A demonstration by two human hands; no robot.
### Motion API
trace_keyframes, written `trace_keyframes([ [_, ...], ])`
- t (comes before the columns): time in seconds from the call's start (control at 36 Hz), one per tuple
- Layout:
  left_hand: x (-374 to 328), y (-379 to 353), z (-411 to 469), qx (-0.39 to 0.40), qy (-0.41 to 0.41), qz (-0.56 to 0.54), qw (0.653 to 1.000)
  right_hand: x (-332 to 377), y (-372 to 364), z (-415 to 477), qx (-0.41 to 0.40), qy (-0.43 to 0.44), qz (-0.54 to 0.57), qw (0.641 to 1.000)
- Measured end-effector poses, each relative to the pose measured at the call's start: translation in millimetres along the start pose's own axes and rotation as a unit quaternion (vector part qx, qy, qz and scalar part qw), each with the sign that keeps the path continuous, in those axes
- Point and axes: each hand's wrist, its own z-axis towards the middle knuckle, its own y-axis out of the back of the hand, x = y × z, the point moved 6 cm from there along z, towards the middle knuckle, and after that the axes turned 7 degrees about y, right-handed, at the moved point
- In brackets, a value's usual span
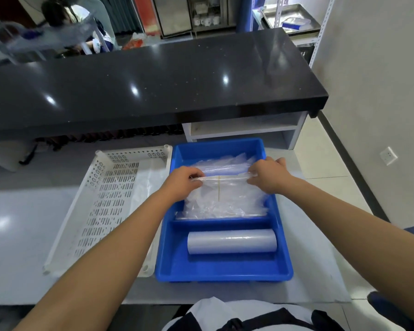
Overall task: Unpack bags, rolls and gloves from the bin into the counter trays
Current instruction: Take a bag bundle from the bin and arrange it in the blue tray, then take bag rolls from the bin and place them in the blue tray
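Currently both hands are pinching the bundle of clear bags point(221, 187) in the blue bin's point(282, 247) far compartment; left hand point(185, 181) closed on its left end, right hand point(269, 176) on its right; long axis running fingertip to fingertip; white tray point(98, 201) lying just beyond the left fingers.

Looks like a shop or food-service back area: long black raised bar top point(153, 77) above the counter point(22, 235), steel tray point(289, 10) on metal shelving point(320, 32), tiled floor point(332, 168).
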Motion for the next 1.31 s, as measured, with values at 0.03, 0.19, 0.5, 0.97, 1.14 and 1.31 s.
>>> trace_keyframes([
  [0.03, -0.6, 0.4, 0.9, 0.001, 0.004, -0.003, 1.0, 0.6, 0.3, 0.8, -0.003, 0.001, 0.0, 1.0],
  [0.19, -15.0, -1.5, 1.1, -0.104, -0.017, 0.131, 0.986, 8.9, 3.7, -9.5, -0.106, 0.029, -0.074, 0.991],
  [0.5, 2.5, -10.3, -24.3, -0.147, -0.025, 0.138, 0.979, -4.3, -11.2, -39.5, -0.094, 0.06, -0.023, 0.993],
  [0.97, 28.5, 10.8, -177.3, -0.209, 0.053, 0.039, 0.976, 120.5, 10.6, -119.0, -0.116, 0.107, 0.142, 0.977],
  [1.14, 122.1, -2.5, -263.6, -0.238, 0.133, -0.028, 0.962, 224.1, -51.6, -157.9, -0.044, 0.182, 0.156, 0.97],
  [1.31, 225.8, 20.6, -351.2, -0.257, 0.229, -0.062, 0.937, 342.9, -85.6, -174.3, 0.026, 0.262, 0.133, 0.955],
])
